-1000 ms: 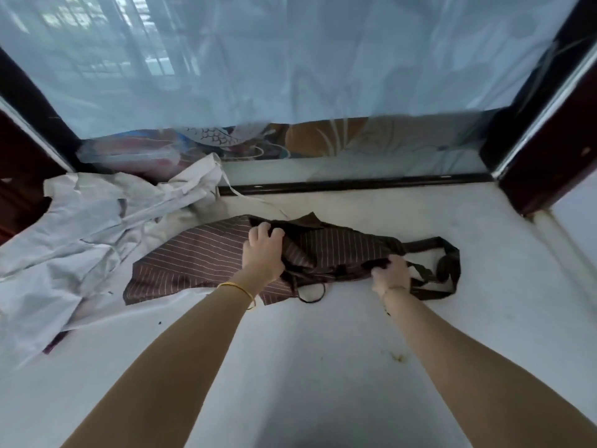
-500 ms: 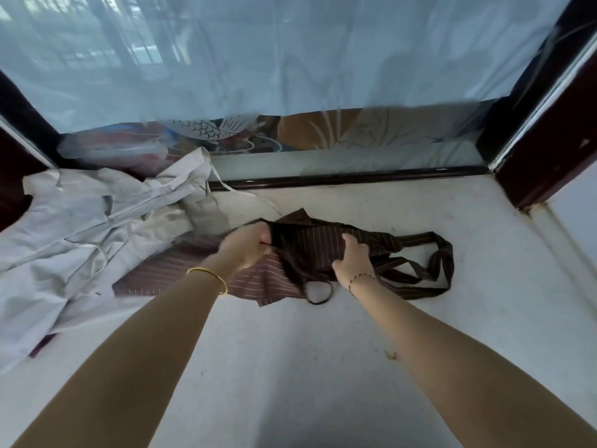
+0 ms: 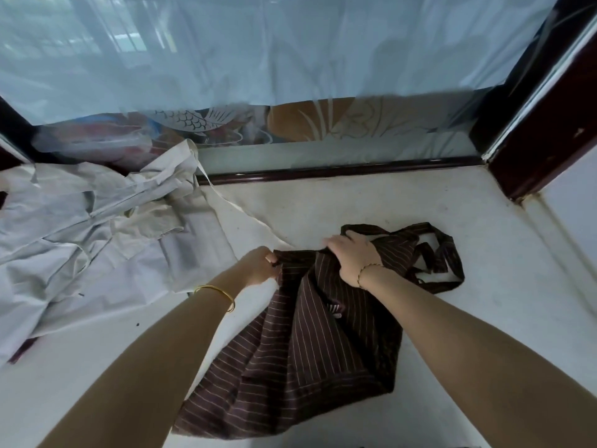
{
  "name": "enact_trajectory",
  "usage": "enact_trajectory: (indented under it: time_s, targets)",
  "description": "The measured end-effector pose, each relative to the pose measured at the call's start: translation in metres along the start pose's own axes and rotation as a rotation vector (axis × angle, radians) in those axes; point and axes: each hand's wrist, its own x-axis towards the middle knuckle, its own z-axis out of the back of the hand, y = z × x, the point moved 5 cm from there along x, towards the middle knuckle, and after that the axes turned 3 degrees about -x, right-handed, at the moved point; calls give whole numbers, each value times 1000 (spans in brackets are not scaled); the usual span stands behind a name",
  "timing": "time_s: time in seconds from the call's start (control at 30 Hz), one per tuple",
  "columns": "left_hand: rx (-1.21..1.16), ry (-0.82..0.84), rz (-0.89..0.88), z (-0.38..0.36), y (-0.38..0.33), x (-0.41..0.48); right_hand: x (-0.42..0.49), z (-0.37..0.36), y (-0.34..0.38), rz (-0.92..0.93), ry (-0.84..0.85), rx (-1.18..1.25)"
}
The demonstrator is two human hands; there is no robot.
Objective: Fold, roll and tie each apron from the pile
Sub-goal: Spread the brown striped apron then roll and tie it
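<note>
A: Head view, only camera. Entry: left hand [image 3: 260,265] has its fingers clenched on the top hem of the brown striped apron [image 3: 300,357]. Right hand [image 3: 353,253] lies over the same hem further right, fingers curled into the cloth, so also grasping it.

B: Change against the two earlier shots?

A: One second back the apron lay crosswise and bunched near the middle of the floor, its striped body trailing left toward the pile. Now the body hangs from both hands and runs toward the near edge of the floor. The hands have come closer together and taken the top edge.

B: Where is it relative to the rest?

A: Right of the pale apron pile [image 3: 90,240], which sits at the far left corner against the window frame [image 3: 339,171]. The brown one appears clear of the pile. Its straps [image 3: 442,263] trail loose to the right on the floor [image 3: 504,312].

B: Is the hem held flat?

A: Probably not; it puckers between the hands, though the folds there are dark and hard to read.

B: Meaning for the task?

A: Judgement: the apron is picked out and held by its top but not yet spread. Folding, rolling and tying all remain. The pile is untouched.
</note>
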Motion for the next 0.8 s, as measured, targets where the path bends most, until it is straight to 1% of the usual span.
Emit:
enact_trajectory:
  time_s: [0.07,0.13,0.23,0.3,0.4,0.47,0.53,0.57,0.6,0.63,0.67,0.7,0.73,0.77,0.8]
  targets:
    - [119,51,-37,-18,5,0,-1,-13,-2,15,85,-185]
    - [206,60,-95,-35,3,3,-5,-16,-11,2,60,-250]
    - [278,66,-99,-55,0,11,-15,0,-25,-44,-150,-110]
    - [294,-32,-144,-54,-9,15,-23,17,-34,-92,-291,17]
    - [202,-269,-160,-22,-33,21,-32,47,-52,-180,-456,135]
    - [35,-506,-115,22,-50,22,-36,75,-70,-253,-616,140]
    - [-197,-766,-112,72,-70,12,-44,113,-87,-284,-845,148]
    - [-310,-885,-176,95,-83,2,-49,133,-95,-284,-972,131]
    - [-382,-1007,-280,115,-95,-10,-54,149,-102,-286,-1078,90]
    - [-402,-1129,-398,130,-103,-23,-59,160,-107,-301,-1151,46]
    - [-372,-1219,-510,138,-108,-33,-63,165,-113,-315,-1190,12]
    - [-304,-1268,-596,141,-110,-41,-68,162,-119,-328,-1196,-15]
    - [-195,-1263,-641,137,-109,-44,-72,152,-124,-338,-1171,-53]
    - [-36,-1195,-652,128,-105,-42,-75,134,-128,-343,-1081,-102]
    - [161,-1059,-640,113,-99,-37,-77,110,-133,-349,-918,-182]
